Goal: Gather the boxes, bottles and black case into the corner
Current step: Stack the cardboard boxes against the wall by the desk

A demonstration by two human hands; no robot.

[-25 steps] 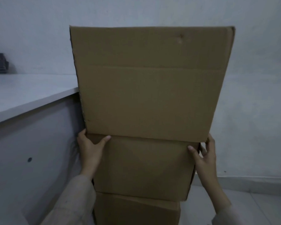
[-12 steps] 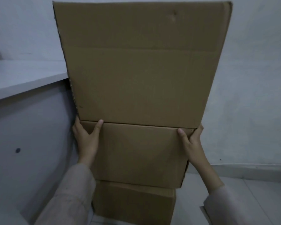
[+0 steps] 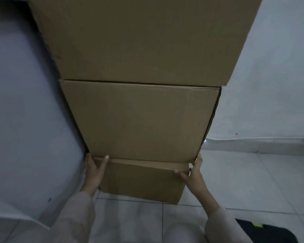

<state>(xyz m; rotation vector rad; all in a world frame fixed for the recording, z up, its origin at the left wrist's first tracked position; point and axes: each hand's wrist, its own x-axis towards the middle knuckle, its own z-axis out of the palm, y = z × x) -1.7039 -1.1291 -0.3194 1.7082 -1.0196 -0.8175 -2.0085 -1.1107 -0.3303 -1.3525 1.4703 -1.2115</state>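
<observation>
Three brown cardboard boxes stand stacked in the corner: a large top box (image 3: 142, 37), a middle box (image 3: 139, 120) and a smaller bottom box (image 3: 142, 181) on the floor. My left hand (image 3: 95, 170) grips the bottom box's upper left corner, thumb on its front face, just under the middle box. My right hand (image 3: 191, 173) holds its upper right corner the same way. A black object with a yellow-green mark (image 3: 265, 231), perhaps the case, lies at the bottom right; no bottles are in view.
A white cabinet side (image 3: 25, 120) stands close to the left of the stack. A white wall (image 3: 270, 85) is behind it, with a white cable (image 3: 253, 138) along its base. White floor tiles (image 3: 244, 181) spread to the right.
Both hands have dropped from the seam under the top box to the seam under the middle box, now gripping the bottom box. The view has tilted down, so the floor shows.
</observation>
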